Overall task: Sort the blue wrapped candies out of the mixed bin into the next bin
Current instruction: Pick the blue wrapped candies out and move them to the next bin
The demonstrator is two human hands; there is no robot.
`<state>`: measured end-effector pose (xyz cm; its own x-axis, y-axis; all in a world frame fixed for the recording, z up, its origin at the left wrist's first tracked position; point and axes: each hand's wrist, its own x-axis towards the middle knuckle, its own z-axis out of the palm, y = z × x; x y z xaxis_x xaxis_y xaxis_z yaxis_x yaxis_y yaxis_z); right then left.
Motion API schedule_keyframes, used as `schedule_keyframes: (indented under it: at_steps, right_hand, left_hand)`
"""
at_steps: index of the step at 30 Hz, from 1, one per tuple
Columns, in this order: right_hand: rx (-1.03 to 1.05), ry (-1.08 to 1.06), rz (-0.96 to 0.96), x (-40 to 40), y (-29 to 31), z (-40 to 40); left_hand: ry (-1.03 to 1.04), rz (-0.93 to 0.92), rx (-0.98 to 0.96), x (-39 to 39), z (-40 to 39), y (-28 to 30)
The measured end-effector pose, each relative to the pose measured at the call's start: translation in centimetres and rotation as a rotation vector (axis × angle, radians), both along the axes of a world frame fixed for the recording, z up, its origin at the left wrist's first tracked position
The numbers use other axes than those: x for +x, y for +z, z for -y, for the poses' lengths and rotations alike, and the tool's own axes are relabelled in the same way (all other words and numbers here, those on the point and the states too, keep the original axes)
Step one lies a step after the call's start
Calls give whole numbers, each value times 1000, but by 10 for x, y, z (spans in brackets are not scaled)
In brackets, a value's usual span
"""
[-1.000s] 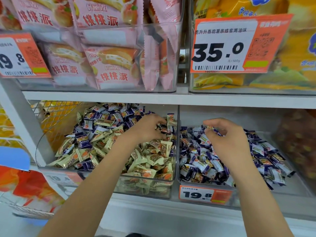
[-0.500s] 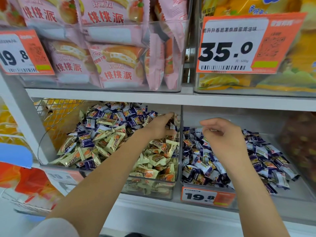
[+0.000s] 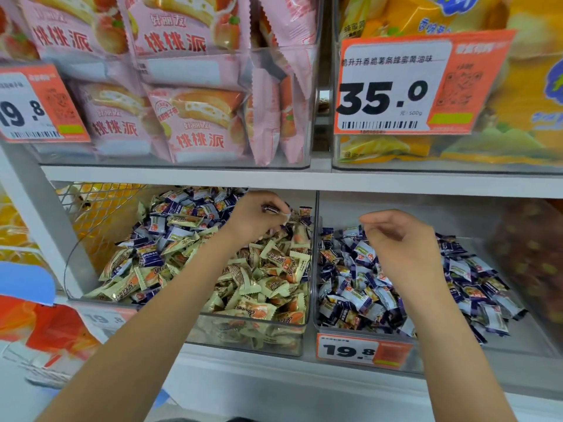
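Under the left hand (image 3: 259, 219) lies the mixed bin (image 3: 249, 336) of cream and blue candies; under the right hand (image 3: 399, 239), the next bin (image 3: 518, 336) of blue ones. The left hand pinches a blue wrapped candy (image 3: 272, 208), lifted clear; the right's fingers hang loosely curled, apparently holding nothing. A pick looks done, so next comes carrying it rightward over the divider to drop.

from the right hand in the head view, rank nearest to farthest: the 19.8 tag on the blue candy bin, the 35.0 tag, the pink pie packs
From the right hand:
1. 19.8 tag, straight below, on the bin front.
2. 35.0 tag, above, upper shelf.
3. Pink pie packs, upper shelf, far left.
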<state>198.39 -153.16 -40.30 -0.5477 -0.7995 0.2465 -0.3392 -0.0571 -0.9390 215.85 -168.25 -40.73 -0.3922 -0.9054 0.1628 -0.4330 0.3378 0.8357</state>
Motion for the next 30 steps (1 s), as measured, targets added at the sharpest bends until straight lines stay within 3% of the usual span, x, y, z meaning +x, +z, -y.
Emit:
schedule_keyframes:
  at_steps: [5,9,11,14,17,20,23,25,27,30]
  right_hand:
    - [-200,83,-6,18,17,-5]
    - [-192,357,37,38,20,-7]
    - [-207,365,61,40,18,-5]
    - [-174,247,134,31,12,1]
    - [-91,137,216,16,6,5]
    - [-31,44,146,-2,3,3]
    - [114,9,-81,-16,-1,-1]
    - [144,2,-108,-19,-2,-5]
    - [149,-2,-70,-19,-1,-6]
    - [139,-2,-88,-22,-4,-3]
  left_hand:
    - [-59,-182,-55,11,-69,31]
    - [-204,-248,-148,-14,-107,42]
    - [-223,-268,-145,-28,-112,41]
    - [-192,-146,-240,-41,-107,33]
    - [-318,-37,-167,-46,-105,28]
    - [-422,42,-143,-38,-98,28]
    - [-176,40,-214,-12,-71,25]
    - [-4,86,-227,7,-44,17]
    - [14,186,-227,15,-19,9]
    - [-132,365,-154,-1,6,2]
